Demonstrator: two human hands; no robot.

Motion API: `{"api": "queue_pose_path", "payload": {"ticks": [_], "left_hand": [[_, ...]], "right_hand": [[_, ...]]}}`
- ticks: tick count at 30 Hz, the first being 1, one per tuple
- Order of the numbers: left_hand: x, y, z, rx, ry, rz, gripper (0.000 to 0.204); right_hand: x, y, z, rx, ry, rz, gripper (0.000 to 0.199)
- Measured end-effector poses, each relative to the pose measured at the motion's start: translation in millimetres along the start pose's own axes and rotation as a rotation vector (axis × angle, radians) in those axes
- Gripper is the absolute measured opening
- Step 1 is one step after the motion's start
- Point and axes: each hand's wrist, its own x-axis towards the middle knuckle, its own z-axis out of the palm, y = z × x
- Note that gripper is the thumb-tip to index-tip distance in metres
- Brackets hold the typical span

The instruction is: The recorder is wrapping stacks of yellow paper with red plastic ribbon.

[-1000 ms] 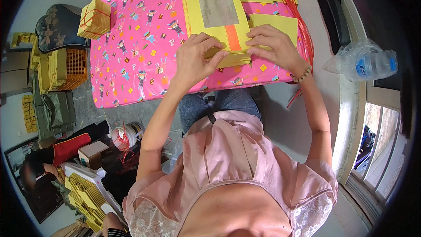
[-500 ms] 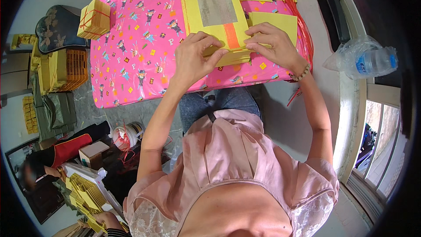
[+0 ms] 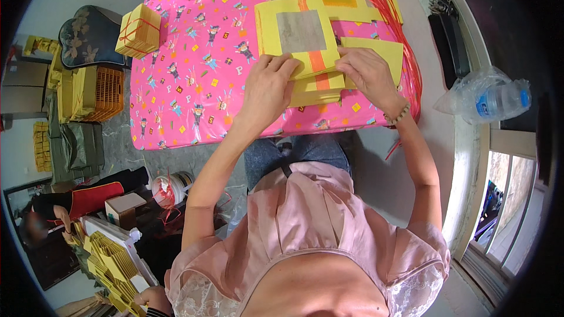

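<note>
A thin bundle of yellow paper sheets (image 3: 267, 29), with a silver-grey square and an orange stripe on top, is held by its near corners. My left hand (image 3: 267, 91) is closed on the near left corner, fingers curled over the edge. At the near right corner my right hand (image 3: 371, 76) pinches the sheets between thumb and fingers. Under and nearer than this bundle lies a stack of the same yellow paper (image 3: 308, 95), its orange stripe showing. The thumb of my left hand is mostly hidden.
A pink patterned cloth (image 3: 176, 91) covers the table. Beside my right hand lies plain yellow paper (image 3: 385, 53), with red strings (image 3: 405, 41) along the right edge. A tied yellow paper block (image 3: 141, 30) sits far left. A bottle (image 3: 499, 103) in plastic stands right; a person (image 3: 56, 208) works lower left.
The held bundle has separated from the stack and moved away from me, baring the near strip of the paper below. The whole view has shifted slightly.
</note>
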Motion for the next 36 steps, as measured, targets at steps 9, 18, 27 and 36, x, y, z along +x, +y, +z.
{"api": "queue_pose_path", "payload": {"ticks": [9, 18, 27, 36], "left_hand": [[6, 17, -48, -0.047, -0.195, -0.018, 0.028], [23, 17, -31, 0.249, 0.411, 0.083, 0.05], [36, -2, 14, 0.074, 0.087, 0.089, 0.061], [49, -17, 28, 0.071, 0.077, 0.002, 0.052]], "right_hand": [[12, -7, -13, 0.272, -0.067, 0.059, 0.033], [29, 23, 23, 0.606, -0.068, 0.512, 0.029], [38, 49, 39, 0.68, 0.009, 0.626, 0.027], [16, 7, 32, 0.458, 0.258, 0.751, 0.033]]}}
